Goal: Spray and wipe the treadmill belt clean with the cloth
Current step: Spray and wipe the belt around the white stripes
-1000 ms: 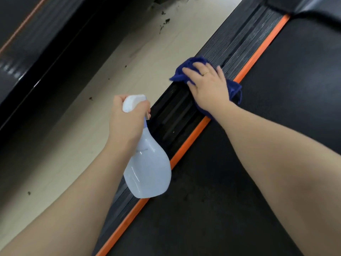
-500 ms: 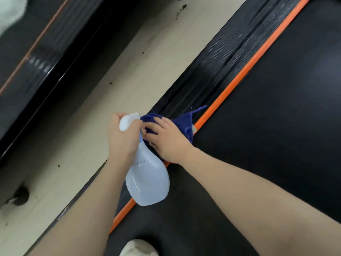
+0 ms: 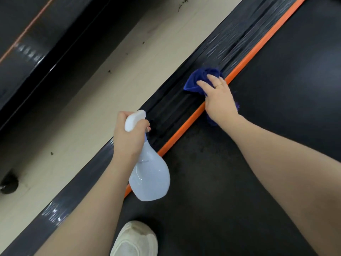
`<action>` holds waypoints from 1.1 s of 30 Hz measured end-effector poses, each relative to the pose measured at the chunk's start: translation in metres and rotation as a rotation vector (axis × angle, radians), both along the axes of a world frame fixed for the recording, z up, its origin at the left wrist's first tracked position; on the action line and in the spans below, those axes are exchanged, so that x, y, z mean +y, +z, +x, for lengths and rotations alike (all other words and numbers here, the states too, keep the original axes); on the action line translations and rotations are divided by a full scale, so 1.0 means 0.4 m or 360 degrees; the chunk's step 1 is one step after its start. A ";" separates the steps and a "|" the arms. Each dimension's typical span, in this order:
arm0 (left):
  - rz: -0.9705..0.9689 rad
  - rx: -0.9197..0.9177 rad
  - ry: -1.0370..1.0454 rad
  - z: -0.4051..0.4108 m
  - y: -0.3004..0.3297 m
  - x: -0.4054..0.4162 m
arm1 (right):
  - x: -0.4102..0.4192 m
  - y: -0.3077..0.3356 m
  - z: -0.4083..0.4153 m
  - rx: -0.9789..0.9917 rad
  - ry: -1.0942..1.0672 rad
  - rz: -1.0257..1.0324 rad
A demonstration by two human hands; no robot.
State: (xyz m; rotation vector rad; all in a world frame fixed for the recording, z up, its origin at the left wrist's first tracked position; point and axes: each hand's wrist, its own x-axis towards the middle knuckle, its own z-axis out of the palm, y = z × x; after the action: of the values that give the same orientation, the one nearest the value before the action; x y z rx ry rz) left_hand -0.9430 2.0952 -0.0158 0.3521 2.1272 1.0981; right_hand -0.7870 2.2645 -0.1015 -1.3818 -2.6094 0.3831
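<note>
Treadmill side rail (image 3: 208, 71): cloth (image 3: 201, 78) bunched beside orange strip (image 3: 258, 41).

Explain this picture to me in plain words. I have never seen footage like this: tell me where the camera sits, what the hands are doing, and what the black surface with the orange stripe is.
There is no robot here. The camera is worn on a person's head and looks down at their own two arms. The wide black surface is a treadmill belt; the orange strip runs along its edge, with a ribbed black side rail beside it and pale floor beyond. The left hand grips a translucent spray bottle by its white head. The right hand presses a blue cloth onto the rail and strip, its fingers fairly straight on top. A white shoe stands at the bottom of the picture.
</note>
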 end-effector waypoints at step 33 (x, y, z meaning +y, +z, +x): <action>-0.0015 0.0012 -0.0310 0.030 0.015 0.080 | -0.151 0.049 -0.010 -0.0091 0.0382 -0.0236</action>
State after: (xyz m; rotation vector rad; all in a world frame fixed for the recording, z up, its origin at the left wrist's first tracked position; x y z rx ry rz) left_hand -0.9309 2.1270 -0.0097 0.5473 2.0548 0.9754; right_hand -0.7909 2.2042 -0.0819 -1.1359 -2.8544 0.5881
